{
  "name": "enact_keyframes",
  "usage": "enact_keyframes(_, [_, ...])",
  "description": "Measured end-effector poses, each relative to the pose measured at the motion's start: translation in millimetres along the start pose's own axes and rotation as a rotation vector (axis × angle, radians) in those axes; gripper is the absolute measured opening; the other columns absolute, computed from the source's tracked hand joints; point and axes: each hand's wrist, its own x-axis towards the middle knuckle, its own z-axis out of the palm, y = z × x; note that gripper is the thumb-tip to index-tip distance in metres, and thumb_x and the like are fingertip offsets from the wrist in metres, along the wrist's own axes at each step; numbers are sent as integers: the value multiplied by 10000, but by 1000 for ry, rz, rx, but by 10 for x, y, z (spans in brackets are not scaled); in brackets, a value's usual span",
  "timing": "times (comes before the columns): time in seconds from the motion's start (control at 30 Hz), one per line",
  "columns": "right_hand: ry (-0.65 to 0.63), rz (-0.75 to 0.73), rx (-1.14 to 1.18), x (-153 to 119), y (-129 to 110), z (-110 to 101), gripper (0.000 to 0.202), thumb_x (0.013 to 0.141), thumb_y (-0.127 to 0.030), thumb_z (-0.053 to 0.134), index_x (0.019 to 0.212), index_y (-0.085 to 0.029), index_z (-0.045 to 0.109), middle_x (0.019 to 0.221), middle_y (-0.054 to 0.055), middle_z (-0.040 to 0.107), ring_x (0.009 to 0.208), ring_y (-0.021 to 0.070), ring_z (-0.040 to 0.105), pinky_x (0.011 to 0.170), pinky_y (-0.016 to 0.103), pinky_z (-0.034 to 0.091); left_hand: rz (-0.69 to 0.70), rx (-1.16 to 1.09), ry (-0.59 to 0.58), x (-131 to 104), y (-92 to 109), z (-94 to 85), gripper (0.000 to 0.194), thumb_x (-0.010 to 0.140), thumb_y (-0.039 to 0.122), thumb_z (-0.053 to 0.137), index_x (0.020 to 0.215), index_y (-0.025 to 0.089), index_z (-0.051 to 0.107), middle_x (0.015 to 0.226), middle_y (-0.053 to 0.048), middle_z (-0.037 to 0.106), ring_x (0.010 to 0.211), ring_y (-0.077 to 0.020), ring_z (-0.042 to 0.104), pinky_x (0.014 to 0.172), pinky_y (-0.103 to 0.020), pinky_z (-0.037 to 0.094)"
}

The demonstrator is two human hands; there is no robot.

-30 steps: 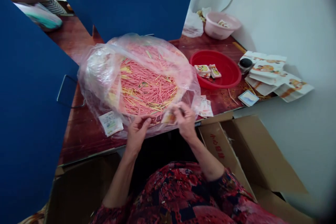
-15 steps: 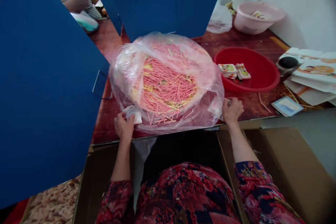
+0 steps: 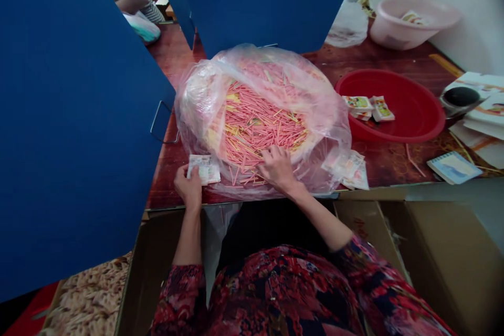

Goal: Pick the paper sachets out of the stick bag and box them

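Observation:
A heap of thin pink and yellow sticks (image 3: pixel 255 121) lies in a large clear plastic bag (image 3: pixel 326 110) that is folded back around it. My right hand (image 3: pixel 279 169) is at the heap's front edge, fingers curled and closed on pink sticks; its fingertips are partly hidden. At the bag's front left corner, my left hand (image 3: pixel 189 187) pinches a small white printed packet (image 3: pixel 205 169) between thumb and fingers, flat near the table edge. Several similar white packets (image 3: pixel 356 170) lie at the bag's front right, partly over the plastic.
On the right stands a red basin (image 3: pixel 417 110) with small printed packs (image 3: pixel 359 105) inside. Behind it is a pink basin (image 3: pixel 409 26). A notepad (image 3: pixel 454 167) and a dark cup (image 3: pixel 460 98) sit farther right. Blue panels (image 3: pixel 260 0) rise behind and left; beyond them, a person in a striped shirt.
My right hand has left the packets at the bag's front right and moved left onto the sticks. My left hand still holds its packet. The view has shifted slightly.

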Motion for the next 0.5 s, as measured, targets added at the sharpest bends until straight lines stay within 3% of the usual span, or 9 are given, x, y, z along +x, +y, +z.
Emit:
enact_keyframes(0.13, [-154,20,-164,249,-250,193,330,941,-281,539,1164,-60,641,1190,245,596,1089,348,515,907,462,392,27,-72,-39,-13,6,-67,302,831,398,603,938,140,717,852,-64,719,779,-202,640,763,-313,519])
enact_keyframes(0.3, [-191,-9,-194,288,-257,280,343,965,-215,455,1226,-59,614,1219,249,585,1117,348,519,917,470,390,144,73,-52,-62,87,-135,321,890,390,547,977,172,766,1026,-123,731,984,-269,661,958,-405,498])
enact_keyframes(0.5, [-207,-43,-224,239,-213,357,355,974,-133,348,1202,-80,615,1221,235,602,1107,348,543,887,467,382,160,-19,88,-74,162,-201,326,911,377,550,1024,155,761,1019,-123,703,983,-249,660,975,-402,511])
